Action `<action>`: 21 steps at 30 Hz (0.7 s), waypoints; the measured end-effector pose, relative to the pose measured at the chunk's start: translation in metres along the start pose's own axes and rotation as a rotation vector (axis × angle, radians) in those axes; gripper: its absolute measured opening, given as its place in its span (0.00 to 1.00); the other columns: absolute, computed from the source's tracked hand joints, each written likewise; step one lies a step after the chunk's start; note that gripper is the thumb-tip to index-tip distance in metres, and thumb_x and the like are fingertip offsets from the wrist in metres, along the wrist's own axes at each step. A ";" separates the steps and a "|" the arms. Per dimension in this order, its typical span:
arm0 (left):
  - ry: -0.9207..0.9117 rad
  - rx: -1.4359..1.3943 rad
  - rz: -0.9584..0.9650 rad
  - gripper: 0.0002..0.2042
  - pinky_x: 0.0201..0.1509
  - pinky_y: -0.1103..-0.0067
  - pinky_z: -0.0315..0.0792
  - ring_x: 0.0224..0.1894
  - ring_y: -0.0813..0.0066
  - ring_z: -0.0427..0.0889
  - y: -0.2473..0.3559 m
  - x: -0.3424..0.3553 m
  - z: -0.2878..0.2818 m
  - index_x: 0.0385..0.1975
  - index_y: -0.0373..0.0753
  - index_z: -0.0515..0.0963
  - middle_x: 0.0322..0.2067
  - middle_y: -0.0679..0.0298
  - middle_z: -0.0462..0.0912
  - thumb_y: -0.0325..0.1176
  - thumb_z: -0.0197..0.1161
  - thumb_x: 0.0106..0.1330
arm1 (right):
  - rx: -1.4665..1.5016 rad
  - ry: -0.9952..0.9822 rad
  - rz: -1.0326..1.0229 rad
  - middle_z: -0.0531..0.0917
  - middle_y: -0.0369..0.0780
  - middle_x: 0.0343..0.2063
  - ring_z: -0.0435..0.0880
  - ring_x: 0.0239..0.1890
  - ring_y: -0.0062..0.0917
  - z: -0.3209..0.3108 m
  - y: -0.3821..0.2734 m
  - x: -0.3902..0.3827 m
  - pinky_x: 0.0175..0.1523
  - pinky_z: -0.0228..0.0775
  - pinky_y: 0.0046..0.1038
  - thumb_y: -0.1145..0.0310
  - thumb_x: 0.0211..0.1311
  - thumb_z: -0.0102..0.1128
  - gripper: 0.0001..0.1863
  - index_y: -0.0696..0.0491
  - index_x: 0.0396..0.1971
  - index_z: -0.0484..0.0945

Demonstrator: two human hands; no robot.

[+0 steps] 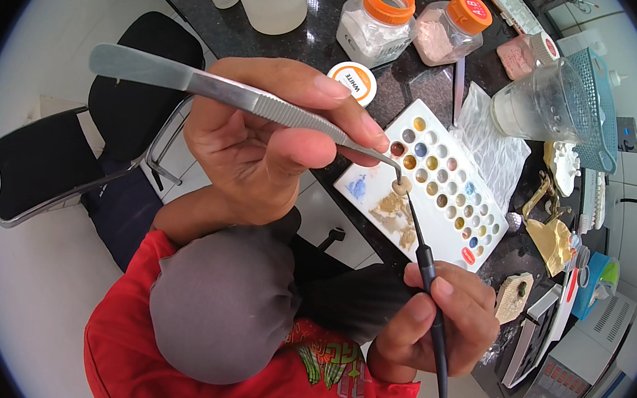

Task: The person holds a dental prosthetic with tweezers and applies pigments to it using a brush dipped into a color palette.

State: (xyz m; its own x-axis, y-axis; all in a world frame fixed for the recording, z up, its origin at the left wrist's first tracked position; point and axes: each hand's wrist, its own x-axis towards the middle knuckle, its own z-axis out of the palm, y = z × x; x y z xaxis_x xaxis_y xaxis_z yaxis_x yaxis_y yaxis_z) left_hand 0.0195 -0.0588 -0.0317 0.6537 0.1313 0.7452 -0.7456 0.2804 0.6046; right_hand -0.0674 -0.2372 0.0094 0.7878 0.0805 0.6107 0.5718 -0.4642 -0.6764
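Observation:
My left hand [263, 133] pinches a pair of silver tweezers [255, 101] between thumb and fingers. At their bent tip sits a small beige tooth crown [402, 185]. My right hand [448, 320] grips a thin brush with a black handle [432, 285]. The brush's fine tip touches, or nearly touches, the crown from below; which one I cannot tell. Both tips meet above a white palette [447, 244] with rows of small round wells. Many wells hold brown, yellow, grey or blue colours, and blue [356, 188] and brown smears [395, 212] mark its near left part.
Jars of white powder [374, 33] and pink powder [438, 39], both orange-lidded, stand behind. Right of the palette are crumpled clear film [502, 139], a clear cup [535, 104], a blue basket [603, 110] and a dental cast [513, 298]. Black chairs [49, 160] stand at left.

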 end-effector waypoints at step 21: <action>0.012 -0.005 -0.010 0.18 0.20 0.80 0.76 0.22 0.69 0.79 0.002 0.000 0.000 0.42 0.36 0.67 0.24 0.57 0.77 0.42 0.59 0.60 | 0.042 0.024 -0.019 0.78 0.42 0.23 0.79 0.23 0.27 0.000 0.001 -0.002 0.27 0.71 0.21 0.78 0.44 0.60 0.13 0.57 0.34 0.73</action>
State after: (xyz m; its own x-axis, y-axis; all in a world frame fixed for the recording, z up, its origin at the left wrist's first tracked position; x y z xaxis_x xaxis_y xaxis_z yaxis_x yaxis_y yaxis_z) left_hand 0.0185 -0.0585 -0.0305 0.6629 0.1395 0.7356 -0.7381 0.2863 0.6109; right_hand -0.0683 -0.2375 0.0075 0.7715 0.0675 0.6326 0.5959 -0.4253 -0.6813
